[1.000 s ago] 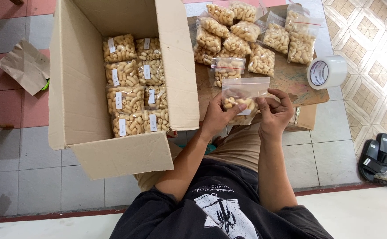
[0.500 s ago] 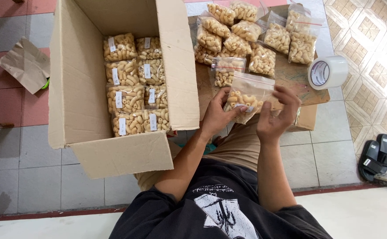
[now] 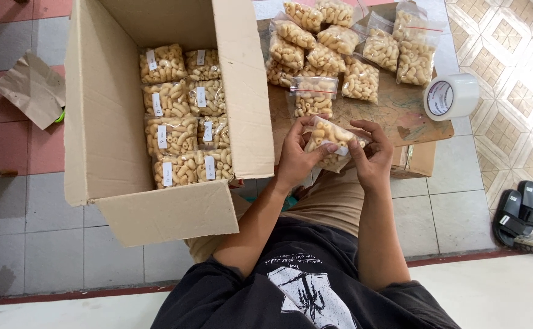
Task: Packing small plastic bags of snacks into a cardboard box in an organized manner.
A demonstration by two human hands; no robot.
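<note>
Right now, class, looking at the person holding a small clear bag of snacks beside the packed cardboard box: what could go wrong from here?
1. Both hands, left hand and right hand, pinch the small clear bag of pale curled snacks; a tight grip might crush the pieces or pop the bag.
2. The white roll of tape overhangs the brown cardboard sheet's edge and could roll off.
3. The large brown cardboard box looks nearly full, so forcing another bag in may squash the rows.

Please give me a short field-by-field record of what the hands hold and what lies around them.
left hand: grips one small clear snack bag
right hand: holds the same bag from the other side
cardboard box: open, packed with labelled bags in rows
loose bags: piled on a low board ahead
tape roll: on the board's right edge
sandals: on the tiled floor, far right
</note>
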